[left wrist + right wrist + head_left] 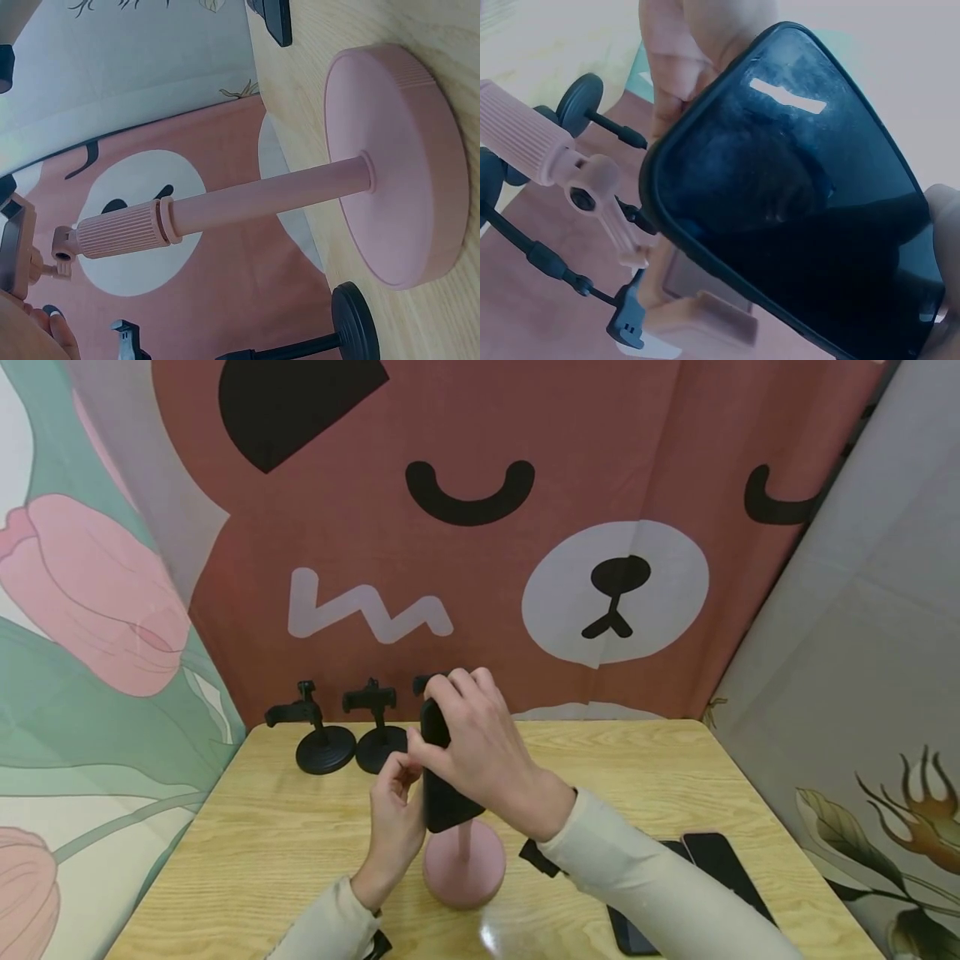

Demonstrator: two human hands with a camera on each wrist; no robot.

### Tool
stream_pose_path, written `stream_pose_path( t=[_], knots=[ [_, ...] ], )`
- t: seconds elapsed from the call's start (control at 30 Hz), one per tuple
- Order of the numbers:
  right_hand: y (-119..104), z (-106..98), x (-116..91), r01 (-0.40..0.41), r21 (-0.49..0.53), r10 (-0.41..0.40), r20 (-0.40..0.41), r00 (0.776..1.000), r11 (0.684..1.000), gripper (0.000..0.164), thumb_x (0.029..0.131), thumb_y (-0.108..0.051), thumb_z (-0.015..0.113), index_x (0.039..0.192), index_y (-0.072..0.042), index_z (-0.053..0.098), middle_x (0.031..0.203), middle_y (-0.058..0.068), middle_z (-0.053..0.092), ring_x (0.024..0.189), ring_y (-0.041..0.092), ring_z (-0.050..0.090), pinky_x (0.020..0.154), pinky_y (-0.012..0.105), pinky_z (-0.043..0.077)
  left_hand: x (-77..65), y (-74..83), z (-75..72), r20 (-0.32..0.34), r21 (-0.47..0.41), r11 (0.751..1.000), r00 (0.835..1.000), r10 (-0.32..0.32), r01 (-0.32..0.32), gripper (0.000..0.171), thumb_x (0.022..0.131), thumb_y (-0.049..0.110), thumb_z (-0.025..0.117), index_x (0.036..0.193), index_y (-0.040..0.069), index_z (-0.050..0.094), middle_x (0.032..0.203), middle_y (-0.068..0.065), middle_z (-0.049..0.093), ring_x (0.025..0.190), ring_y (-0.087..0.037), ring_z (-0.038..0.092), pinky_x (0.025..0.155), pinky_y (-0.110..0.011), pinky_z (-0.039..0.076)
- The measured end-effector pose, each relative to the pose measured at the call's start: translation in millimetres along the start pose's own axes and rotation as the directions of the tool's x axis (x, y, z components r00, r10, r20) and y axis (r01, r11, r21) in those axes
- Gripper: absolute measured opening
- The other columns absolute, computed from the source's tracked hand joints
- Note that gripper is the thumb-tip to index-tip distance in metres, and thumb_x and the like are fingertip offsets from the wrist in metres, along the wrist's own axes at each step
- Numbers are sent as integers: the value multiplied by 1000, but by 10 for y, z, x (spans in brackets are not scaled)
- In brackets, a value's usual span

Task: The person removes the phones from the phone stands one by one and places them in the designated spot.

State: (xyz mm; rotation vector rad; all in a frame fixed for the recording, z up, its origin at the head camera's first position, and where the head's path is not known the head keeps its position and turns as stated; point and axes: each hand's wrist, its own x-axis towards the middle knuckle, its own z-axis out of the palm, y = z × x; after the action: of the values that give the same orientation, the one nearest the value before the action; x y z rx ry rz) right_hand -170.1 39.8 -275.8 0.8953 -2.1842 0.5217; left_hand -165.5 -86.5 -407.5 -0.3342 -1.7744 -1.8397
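Note:
My right hand point(483, 747) grips a black smartphone point(446, 797), fingers over its top end and thumb on its near face. The phone stands upright in front of the holder of a pink phone stand point(465, 868). In the right wrist view, the phone point(780, 195) overlaps the pink holder, and one padded jaw shows below its edge. My left hand point(397, 818) is at the phone's left side, curled fingers at the holder. From the left wrist, the stand's round base and ribbed post point(270, 195) show, with left fingers point(64, 334) beside the holder. The phone hides much of their grip.
Two black phone stands point(324, 750) point(378, 747) stand at the table's back left; a third black holder point(422, 683) peeks out behind the right hand. Two dark phones point(727, 868) point(630, 931) lie at the right, partly under the right sleeve. Printed curtains point(480, 560) hang around the table.

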Motion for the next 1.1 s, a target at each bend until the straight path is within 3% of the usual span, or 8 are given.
stream_pose_path(
  t=[0.3,0.47,0.7,0.93,1.1],
  knots=[
    [-10,-100,17,-35,3,35,26,999,999,25,85,-25,77,95,-11,59,80,1,51,75,17,38,68,30,32,-10,4,-1,6,2,1000,1000,-19,19,9,96,-4,63,96,-11,56,89,6,56,84,-6,57,81,-15,51],
    [-3,-152,17,-50,5,50,20,999,999,25,84,-26,77,94,-11,59,80,1,52,77,18,40,66,30,34,-15,-13,-6,17,-8,1000,1000,23,-22,10,96,-4,64,99,-10,57,92,6,58,86,-6,59,83,-15,52],
    [17,-239,-5,-75,9,75,18,997,997,26,83,-26,78,94,-10,60,81,2,54,78,19,42,65,29,35,-9,-20,-10,38,-3,999,998,48,-48,25,96,14,69,103,-9,59,95,-5,65,86,-5,65,84,-16,54],
    [33,-313,-24,-79,3,79,18,997,997,28,83,-27,79,94,-10,60,82,2,55,78,19,41,65,29,34,-9,20,-4,37,14,1000,999,4,-4,16,93,-1,68,104,-9,59,96,-6,67,87,-5,66,85,-17,54],
    [55,-344,-43,-74,6,74,17,997,997,30,83,-28,81,93,-10,60,79,1,53,76,18,39,65,29,33,-13,24,-4,30,27,1000,1000,-10,9,16,92,-4,68,104,-9,59,97,-2,65,89,-5,64,85,-16,53]
  ],
)
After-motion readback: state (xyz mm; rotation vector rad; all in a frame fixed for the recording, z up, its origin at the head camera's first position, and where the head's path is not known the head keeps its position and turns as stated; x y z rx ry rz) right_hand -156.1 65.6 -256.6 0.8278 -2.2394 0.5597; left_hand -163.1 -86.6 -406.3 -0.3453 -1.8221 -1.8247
